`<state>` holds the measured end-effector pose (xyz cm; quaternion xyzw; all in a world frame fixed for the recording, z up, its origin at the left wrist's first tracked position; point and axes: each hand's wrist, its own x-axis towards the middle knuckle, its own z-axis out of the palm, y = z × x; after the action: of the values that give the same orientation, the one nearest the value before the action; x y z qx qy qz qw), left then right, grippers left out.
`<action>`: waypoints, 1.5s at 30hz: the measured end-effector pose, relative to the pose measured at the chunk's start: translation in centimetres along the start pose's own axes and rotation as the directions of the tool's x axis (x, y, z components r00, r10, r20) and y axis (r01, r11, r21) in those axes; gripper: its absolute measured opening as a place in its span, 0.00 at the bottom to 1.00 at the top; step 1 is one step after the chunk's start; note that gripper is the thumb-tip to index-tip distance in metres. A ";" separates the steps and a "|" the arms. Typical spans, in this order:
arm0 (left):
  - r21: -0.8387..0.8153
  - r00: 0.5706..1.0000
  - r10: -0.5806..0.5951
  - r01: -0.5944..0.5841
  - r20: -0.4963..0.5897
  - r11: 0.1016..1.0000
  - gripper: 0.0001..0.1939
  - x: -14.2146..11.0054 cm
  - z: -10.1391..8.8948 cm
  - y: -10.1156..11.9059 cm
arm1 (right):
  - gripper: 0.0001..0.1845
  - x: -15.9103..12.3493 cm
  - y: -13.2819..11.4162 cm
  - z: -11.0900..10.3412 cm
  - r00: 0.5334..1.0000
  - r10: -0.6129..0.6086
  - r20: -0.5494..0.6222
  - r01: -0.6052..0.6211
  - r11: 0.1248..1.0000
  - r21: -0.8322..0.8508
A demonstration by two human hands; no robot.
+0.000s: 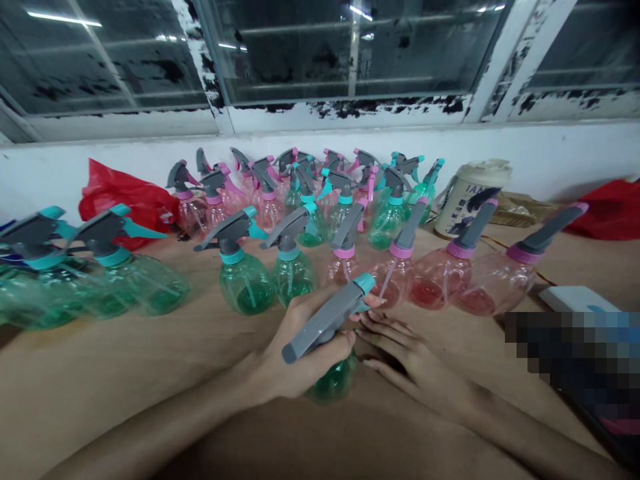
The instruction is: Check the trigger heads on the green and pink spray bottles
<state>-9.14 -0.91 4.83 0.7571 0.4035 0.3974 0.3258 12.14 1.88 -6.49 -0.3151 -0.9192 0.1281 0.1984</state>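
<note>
Evidently for steadiness, the left hand point(293, 350) clasps the green bottle point(333, 385) beneath its head point(325, 322); right hand point(417, 357) loosely open, contact unclear.

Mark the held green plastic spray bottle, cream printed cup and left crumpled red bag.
Green plastic spray bottle point(327, 320), head view: grey sprayer top.
Cream printed cup point(467, 198), head view: side wall.
Left crumpled red bag point(131, 193), head view: middle folds.
</note>
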 end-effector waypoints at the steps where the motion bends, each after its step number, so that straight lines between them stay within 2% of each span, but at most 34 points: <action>1: 0.024 1.000 0.002 -0.002 -0.008 1.000 0.08 0.0 0.0 0.0 | 0.24 0.0 0.0 0.0 1.000 0.000 0.000 0.000 1.000 0.001; 4: 0.069 1.000 0.015 -0.015 -0.007 0.998 0.05 0.1 -0.2 0.0 | 0.23 0.0 0.0 0.0 1.000 0.001 -0.004 -0.001 1.000 0.000; 11: 0.050 0.998 0.033 -0.035 0.045 0.998 0.09 0.1 -0.7 0.3 | 0.23 -0.1 0.0 0.1 1.000 0.000 0.020 0.001 1.000 -0.026; 19: 0.104 0.998 0.048 -0.043 -0.047 0.994 0.10 0.5 -0.1 -0.3 | 0.24 -0.1 0.1 0.1 0.999 0.005 0.034 -0.003 0.999 -0.036; 24: 0.176 0.995 0.073 -0.060 -0.067 0.983 0.02 0.3 0.1 -0.4 | 0.24 -0.1 0.0 0.0 0.999 0.004 0.034 -0.003 1.000 -0.028; 29: 0.220 0.993 0.060 -0.037 -0.100 0.975 0.04 0.3 0.2 -0.3 | 0.24 -0.1 0.1 0.0 0.998 0.017 0.055 -0.016 1.000 -0.022; 40: 0.136 0.987 0.053 -0.032 -0.150 0.990 0.06 0.2 0.5 -0.2 | 0.24 -0.1 0.2 0.1 1.000 0.010 0.026 -0.010 1.000 0.000; 45: 0.036 0.997 -0.021 0.024 -0.072 0.999 0.13 0.1 0.3 -0.2 | 0.25 -0.2 0.3 0.2 0.999 0.018 0.027 -0.018 1.000 0.006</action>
<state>-8.90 -0.76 4.54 0.7438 0.4306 0.4129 0.3015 12.35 2.00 -6.87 -0.3209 -0.9185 0.1372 0.1858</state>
